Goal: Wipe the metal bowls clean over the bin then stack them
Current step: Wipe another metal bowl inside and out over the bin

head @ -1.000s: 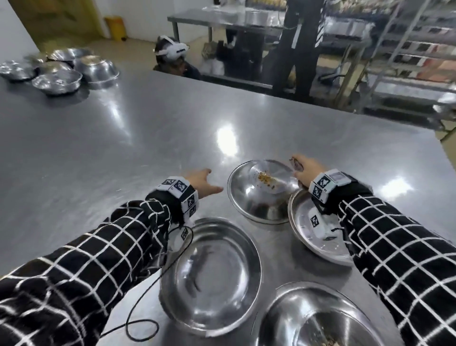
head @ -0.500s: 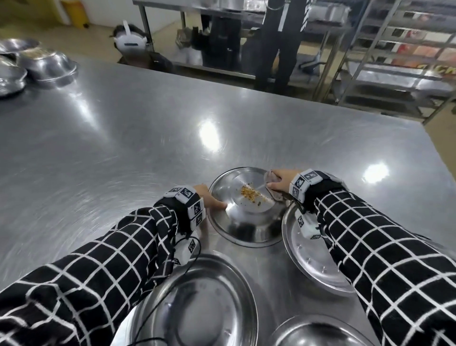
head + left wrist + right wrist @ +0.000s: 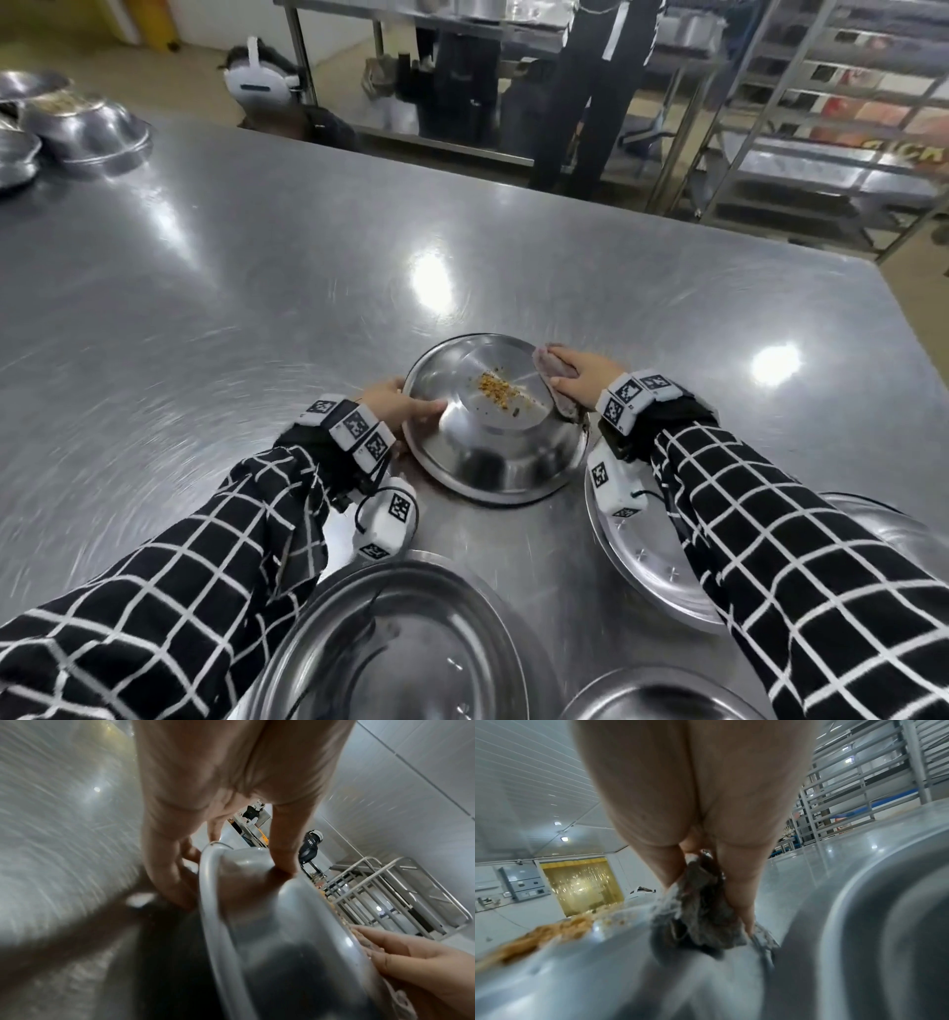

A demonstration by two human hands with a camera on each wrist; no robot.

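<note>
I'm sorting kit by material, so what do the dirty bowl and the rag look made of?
Bowl: probably stainless steel, polished, going by its silver mirror-like reflections and rolled rim. Rag: seemingly woven cloth, matte grey-brown, crumpling softly with frayed whitish edges.

1. My left hand (image 3: 393, 406) grips the near-left rim of the tilted bowl (image 3: 488, 442), thumb inside, fingers (image 3: 167, 874) curled beneath.
2. My right hand (image 3: 583, 377) lies at the bowl's right rim, fingers closed around a bunched cloth (image 3: 703, 914).
3. Both forearms, in checked sleeves, reach forward over the desk (image 3: 257, 267).
</note>
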